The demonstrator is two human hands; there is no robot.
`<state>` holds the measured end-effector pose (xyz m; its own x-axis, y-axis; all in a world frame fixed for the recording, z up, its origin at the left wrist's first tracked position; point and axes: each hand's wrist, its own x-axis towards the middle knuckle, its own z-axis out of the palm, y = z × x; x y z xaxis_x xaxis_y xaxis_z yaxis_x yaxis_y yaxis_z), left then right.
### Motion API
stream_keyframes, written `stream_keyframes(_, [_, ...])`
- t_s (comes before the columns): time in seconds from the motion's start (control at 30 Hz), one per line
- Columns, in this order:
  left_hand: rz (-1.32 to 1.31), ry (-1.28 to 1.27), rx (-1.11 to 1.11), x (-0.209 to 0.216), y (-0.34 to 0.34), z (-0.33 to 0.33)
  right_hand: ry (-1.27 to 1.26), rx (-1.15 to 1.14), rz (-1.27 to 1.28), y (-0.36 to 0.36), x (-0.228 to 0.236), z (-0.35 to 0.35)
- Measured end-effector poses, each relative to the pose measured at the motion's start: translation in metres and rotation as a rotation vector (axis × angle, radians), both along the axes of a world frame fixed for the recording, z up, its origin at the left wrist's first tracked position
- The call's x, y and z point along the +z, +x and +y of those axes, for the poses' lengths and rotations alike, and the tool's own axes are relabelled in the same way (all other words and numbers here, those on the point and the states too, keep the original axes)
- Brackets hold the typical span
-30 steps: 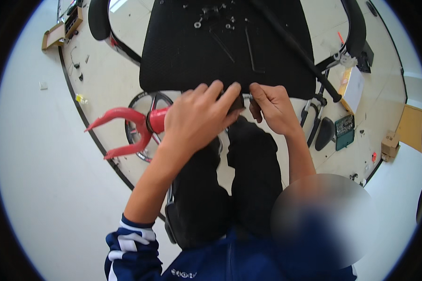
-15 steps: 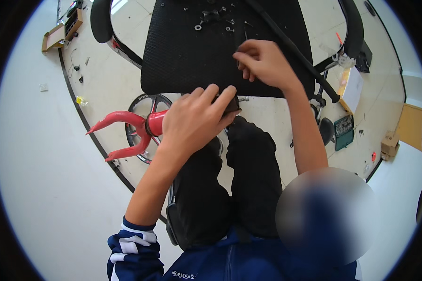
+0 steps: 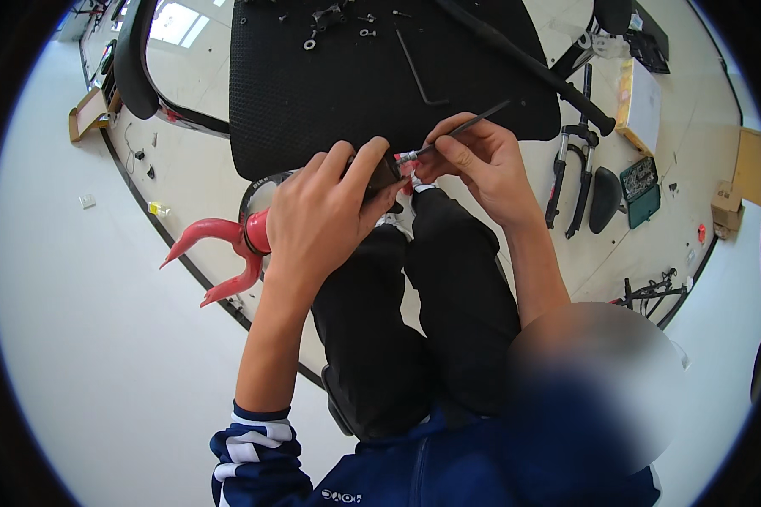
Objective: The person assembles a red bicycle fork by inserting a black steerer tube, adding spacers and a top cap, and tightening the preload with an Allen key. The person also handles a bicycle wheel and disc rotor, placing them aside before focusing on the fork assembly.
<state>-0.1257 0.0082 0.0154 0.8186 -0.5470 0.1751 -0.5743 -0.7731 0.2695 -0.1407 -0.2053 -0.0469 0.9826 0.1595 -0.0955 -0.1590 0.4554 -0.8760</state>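
Observation:
My left hand is closed around a black block-like bicycle stem, at the upper end of a red bicycle fork. The fork's two legs point left. A silver bolt sticks out of the stem's right side. Between the thumb and fingers of my right hand is a thin dark hex key, its lower end close to the bolt; whether it sits in the bolt head I cannot tell. Another hex key, L-shaped, lies on the black chair seat in front of me.
Small bolts, washers and a dark metal part lie on the seat's far side, a black bar along its right. On the floor at right are a suspension fork, a saddle and a green tool case.
My right hand has come down from over the seat to the stem's bolt, and a hex key now shows in it. The view has shifted, baring the other hex key on the seat.

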Motion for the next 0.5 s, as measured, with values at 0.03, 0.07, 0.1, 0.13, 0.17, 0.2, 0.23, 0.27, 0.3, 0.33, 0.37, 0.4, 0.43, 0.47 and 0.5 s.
stream_keyframes(0.03, [0.006,0.002,0.001,0.000,-0.001,0.000,-0.001,-0.018,0.005,-0.002,-0.001,0.002])
stream_keyframes(0.07, [0.012,0.004,0.002,-0.001,-0.002,0.000,-0.002,-0.035,0.011,-0.005,-0.002,0.004])
stream_keyframes(0.1, [0.016,0.007,0.001,-0.001,-0.003,0.000,-0.003,-0.055,0.015,-0.006,-0.003,0.006])
stream_keyframes(0.13, [0.006,0.001,-0.003,-0.001,-0.002,0.000,-0.018,-0.056,0.000,-0.004,-0.003,0.006])
stream_keyframes(0.17, [-0.004,-0.005,-0.006,-0.001,0.000,0.000,-0.033,-0.055,-0.015,-0.001,-0.003,0.005])
stream_keyframes(0.2, [-0.016,-0.013,-0.009,-0.001,0.002,0.000,-0.051,-0.055,-0.033,0.002,-0.002,0.004])
stream_keyframes(0.23, [-0.003,-0.007,-0.004,-0.001,0.001,0.001,-0.037,-0.034,-0.001,0.003,-0.002,0.004])
stream_keyframes(0.27, [0.011,0.000,0.003,-0.001,-0.001,0.002,-0.024,-0.011,0.030,0.003,-0.002,0.004])
stream_keyframes(0.3, [0.026,0.006,0.009,-0.001,-0.004,0.003,-0.010,0.011,0.063,0.002,-0.001,0.005])
stream_keyframes(0.33, [0.027,0.006,0.006,-0.001,-0.004,0.004,-0.067,-0.040,0.040,0.008,0.001,0.003])
stream_keyframes(0.37, [0.028,0.006,0.004,-0.001,-0.005,0.005,-0.124,-0.089,0.018,0.020,0.002,-0.001])
stream_keyframes(0.4, [0.017,0.004,0.003,-0.001,-0.002,0.003,-0.183,-0.138,-0.017,0.039,0.004,-0.006])
stream_keyframes(0.43, [-0.013,-0.006,-0.001,0.001,0.004,0.002,-0.501,-0.091,-0.127,0.064,0.009,-0.010])
stream_keyframes(0.47, [-0.030,-0.019,-0.013,0.001,0.005,0.001,-0.823,-0.045,-0.222,0.085,0.008,-0.011])
stream_keyframes(0.5, [-0.035,-0.037,-0.034,0.000,0.001,0.000,-1.063,-0.041,-0.333,0.104,0.000,-0.011])
